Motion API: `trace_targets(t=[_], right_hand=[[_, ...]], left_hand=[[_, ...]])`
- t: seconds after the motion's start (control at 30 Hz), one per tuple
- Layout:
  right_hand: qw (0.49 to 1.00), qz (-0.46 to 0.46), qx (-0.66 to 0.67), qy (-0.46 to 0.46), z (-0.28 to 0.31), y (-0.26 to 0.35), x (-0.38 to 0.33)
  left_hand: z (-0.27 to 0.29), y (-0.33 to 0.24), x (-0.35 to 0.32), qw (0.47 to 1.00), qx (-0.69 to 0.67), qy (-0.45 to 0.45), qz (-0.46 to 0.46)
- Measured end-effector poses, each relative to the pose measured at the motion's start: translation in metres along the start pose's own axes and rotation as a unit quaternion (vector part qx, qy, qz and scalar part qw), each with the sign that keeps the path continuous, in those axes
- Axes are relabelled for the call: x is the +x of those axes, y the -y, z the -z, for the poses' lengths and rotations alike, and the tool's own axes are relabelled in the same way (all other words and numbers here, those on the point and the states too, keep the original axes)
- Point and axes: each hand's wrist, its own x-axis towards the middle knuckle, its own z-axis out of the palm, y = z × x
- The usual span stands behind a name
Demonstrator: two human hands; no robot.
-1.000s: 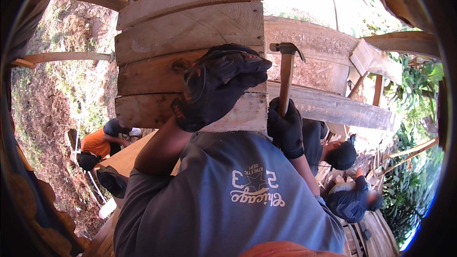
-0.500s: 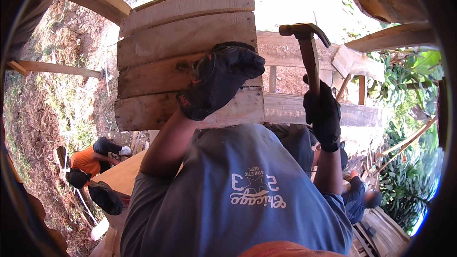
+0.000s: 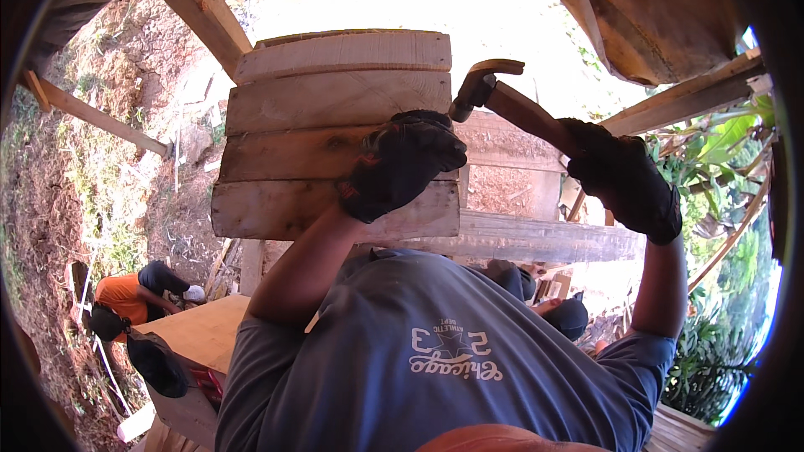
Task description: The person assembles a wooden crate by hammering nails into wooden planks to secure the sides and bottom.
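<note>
My right hand [image 3: 624, 174], in a black glove, is closed round the wooden handle of a claw hammer [image 3: 526, 114]. The hammer lies tilted, its dark head just above and right of my left fingertips, claw pointing up and right. My left hand [image 3: 400, 163], also gloved in black, is at the right edge of a slatted wooden panel [image 3: 335, 99]. Its fingers are pressed together there, and whatever they may hold is hidden. Several pale planks, side by side with narrow gaps, make up the panel.
Behind the panel runs a wooden bench frame [image 3: 544, 233] with rails. Posts and beams [image 3: 197, 12] frame the space, with a brown sheet [image 3: 649, 8] at upper right. A person in orange [image 3: 121, 297] bends low at left beside a board [image 3: 205, 331]; others are partly visible at right.
My right hand has swung outward to the right, and the hammer has tipped from upright to leaning left, its head lower and near my left hand. The whole view has shifted slightly.
</note>
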Motion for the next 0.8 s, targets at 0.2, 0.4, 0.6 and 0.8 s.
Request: trace_targets(t=[0.2, 0.4, 0.6, 0.8], right_hand=[[0.981, 0.147, -0.106, -0.071, 0.005, -0.005, 0.002], [0.996, 0.071, -0.029, -0.048, -0.004, 0.008, -0.002], [0.987, 0.05, -0.004, -0.155, 0.001, 0.016, -0.001], [0.996, 0.048, -0.008, -0.072, -0.01, -0.007, -0.01]], left_hand=[[0.0, -0.004, -0.003, 0.997, 0.074, 0.015, 0.016], [-0.001, -0.016, 0.004, 0.99, 0.002, 0.063, 0.127], [0.002, -0.012, -0.002, 0.992, -0.042, 0.042, 0.112], [0.0, -0.005, 0.008, 0.998, 0.046, 0.036, -0.006]])
